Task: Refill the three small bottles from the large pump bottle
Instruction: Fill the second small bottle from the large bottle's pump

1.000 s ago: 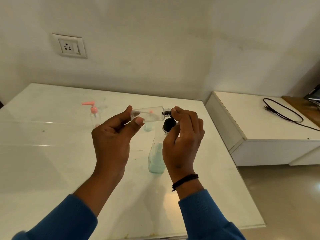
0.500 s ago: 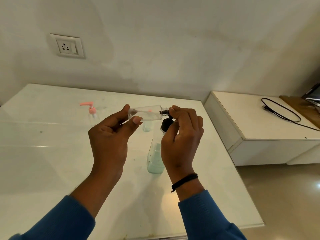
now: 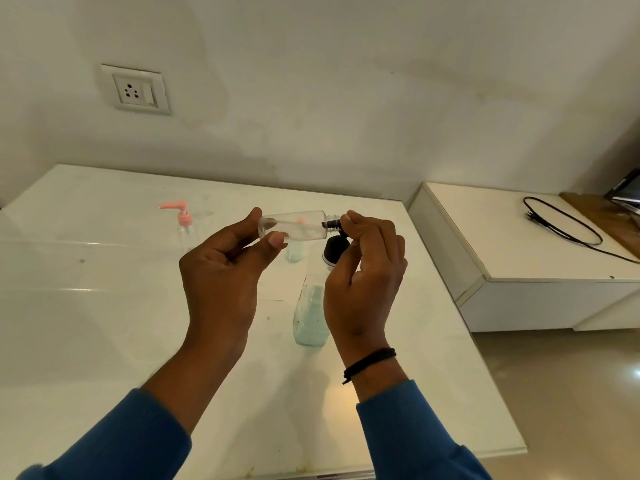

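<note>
The person holds a small clear bottle (image 3: 294,229) on its side in the air, above the white table (image 3: 104,306). The left hand (image 3: 221,275) grasps the bottom end of it between thumb and fingers. The right hand (image 3: 363,271) pinches the black cap (image 3: 331,224) at the neck with curled fingers; a black band (image 3: 369,363) is around this wrist. Under the hands, the large pump bottle (image 3: 310,320) stands upright on the table, with pale green liquid in its lower part and a black top. Behind, near the far left, stands a small bottle with a pink pump (image 3: 183,223). Another small bottle (image 3: 293,252) stands just behind the held one and is partly hidden. On the side cabinet (image 3: 519,271) at the right lies a black cable (image 3: 568,226).
</note>
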### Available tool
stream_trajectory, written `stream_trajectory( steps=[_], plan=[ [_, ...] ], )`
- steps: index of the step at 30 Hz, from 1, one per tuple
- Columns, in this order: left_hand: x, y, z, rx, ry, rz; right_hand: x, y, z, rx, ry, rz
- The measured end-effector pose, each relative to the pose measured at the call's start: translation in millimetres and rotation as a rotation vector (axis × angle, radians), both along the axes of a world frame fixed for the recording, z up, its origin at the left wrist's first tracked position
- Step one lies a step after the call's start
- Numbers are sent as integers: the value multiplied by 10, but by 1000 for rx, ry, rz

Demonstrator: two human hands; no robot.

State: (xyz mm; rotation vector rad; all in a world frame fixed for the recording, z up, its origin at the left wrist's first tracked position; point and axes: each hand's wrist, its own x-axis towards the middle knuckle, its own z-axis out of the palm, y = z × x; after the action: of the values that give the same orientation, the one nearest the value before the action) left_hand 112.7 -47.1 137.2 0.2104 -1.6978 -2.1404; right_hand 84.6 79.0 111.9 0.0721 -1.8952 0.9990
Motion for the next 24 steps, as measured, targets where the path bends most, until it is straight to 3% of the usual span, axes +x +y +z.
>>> stream_trajectory(
  steps=[24],
  plan=[
    [17, -11, 22, -11, -1, 1, -30, -12, -20, 34, 16, -34]
  ],
)
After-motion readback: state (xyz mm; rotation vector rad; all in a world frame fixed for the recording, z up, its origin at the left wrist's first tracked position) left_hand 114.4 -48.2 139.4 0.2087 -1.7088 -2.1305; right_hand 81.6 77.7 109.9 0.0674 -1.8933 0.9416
